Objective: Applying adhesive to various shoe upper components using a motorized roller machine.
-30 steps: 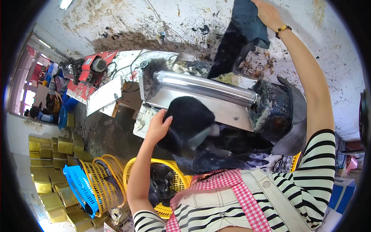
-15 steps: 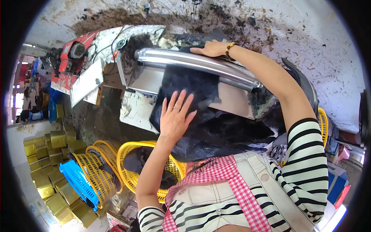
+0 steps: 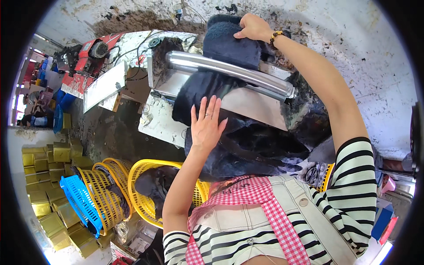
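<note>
A black fur piece (image 3: 232, 46) passes through a machine with a shiny metal roller (image 3: 229, 74). One part lies beyond the roller, and the other hangs toward me over a pale metal plate (image 3: 258, 106). My right hand (image 3: 256, 29) is closed on the far part's edge, thumb bent against the fur. My left hand (image 3: 206, 126) lies open, palm down and fingers stretched, over the near part. A heap of dark pelts (image 3: 260, 143) covers the front of the machine, close to my apron.
Yellow plastic baskets (image 3: 132, 185) stand at lower left, one holding dark pieces, beside a blue basket (image 3: 79, 205). Gold-coloured tins (image 3: 57, 152) are stacked at far left. A red motor unit (image 3: 90, 55) sits left of the roller. Behind is a dirty white wall (image 3: 349, 53).
My right hand has moved from just behind the roller to farther back, now gripping the fur, which shows beyond the roller. My left hand has shifted slightly right and stays open.
</note>
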Motion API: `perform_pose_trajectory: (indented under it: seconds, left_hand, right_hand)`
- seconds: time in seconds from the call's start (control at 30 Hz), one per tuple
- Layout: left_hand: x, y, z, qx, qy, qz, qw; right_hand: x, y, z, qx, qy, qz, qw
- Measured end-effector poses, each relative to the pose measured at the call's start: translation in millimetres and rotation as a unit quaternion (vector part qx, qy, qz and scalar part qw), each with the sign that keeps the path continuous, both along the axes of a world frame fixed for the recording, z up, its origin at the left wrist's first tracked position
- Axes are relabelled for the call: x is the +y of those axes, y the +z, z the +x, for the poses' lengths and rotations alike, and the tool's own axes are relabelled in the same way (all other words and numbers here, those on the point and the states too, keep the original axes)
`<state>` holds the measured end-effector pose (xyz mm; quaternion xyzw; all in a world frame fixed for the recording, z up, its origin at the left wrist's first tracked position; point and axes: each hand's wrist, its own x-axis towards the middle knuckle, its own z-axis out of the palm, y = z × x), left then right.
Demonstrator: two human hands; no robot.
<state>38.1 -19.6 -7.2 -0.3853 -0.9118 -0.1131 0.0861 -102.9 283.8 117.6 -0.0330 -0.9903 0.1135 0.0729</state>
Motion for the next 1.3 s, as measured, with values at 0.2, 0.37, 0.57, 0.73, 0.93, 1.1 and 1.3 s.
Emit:
perform_pose_trajectory:
  seconds: [0.2,0.37,0.57,0.73,0.93,1.1,1.3]
  left_hand:
    - [0,-10,2,0.026,0.031,0.026,0.999]
    - [-9,-3,23,0.057,0.064,0.047,0.995]
    - [-42,5,85,-0.319,0.260,0.253,0.875]
    - [-42,-19,73,-0.608,0.268,0.382,0.642]
    - [-46,-26,59,-0.223,0.314,0.269,0.883]
    - [-159,-140,95,-0.686,0.412,0.268,0.536]
    - [-126,-91,138,-0.741,0.334,0.530,0.241]
  right_hand:
    - [-21,62,11,0.056,0.026,0.076,0.995]
    - [-33,96,12,0.088,0.036,0.143,0.985]
    - [-21,153,39,0.062,0.050,0.127,0.989]
    - [18,172,18,0.112,0.075,0.114,0.984]
    - [80,186,53,0.106,-0.002,0.076,0.991]
    - [128,132,74,0.220,0.036,0.033,0.974]
    - [158,193,154,0.284,-0.118,0.138,0.941]
